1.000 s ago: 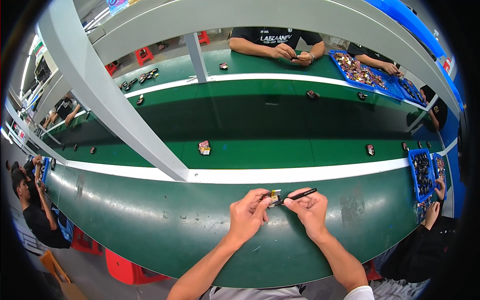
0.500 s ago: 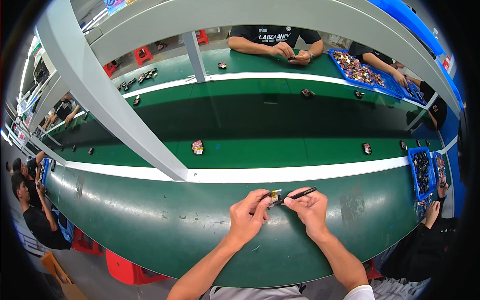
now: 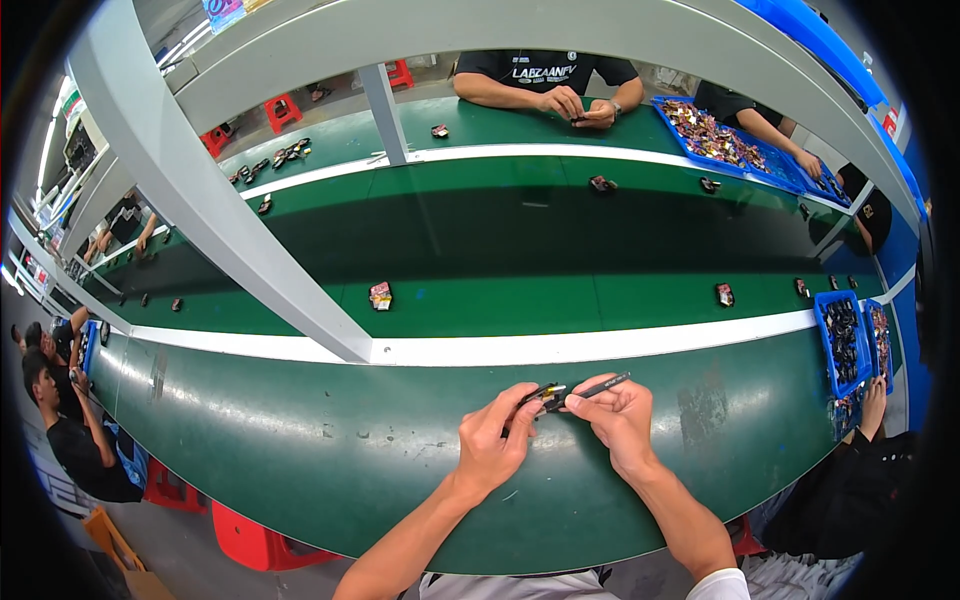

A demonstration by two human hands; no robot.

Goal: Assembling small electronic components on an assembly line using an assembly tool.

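My left hand pinches a small black electronic part with a bit of yellow and silver on it, held just above the green bench top. Its fingers cover much of the part, so I cannot make out its exact kind. In my right hand is a slim black pen-shaped tool, gripped between thumb and fingers. The tool slants up to the right, and its working end meets or nearly meets the part; I cannot tell whether they touch.
A green conveyor belt carries scattered small parts beyond the white rail. Blue trays of parts stand at the right, near a co-worker's hand. A grey frame post rises at left. Co-workers sit opposite and at both sides.
The part in my left hand has turned, showing more black and less silver. My right-hand tool has shifted slightly. Parts on the belt have slid a little to the left.
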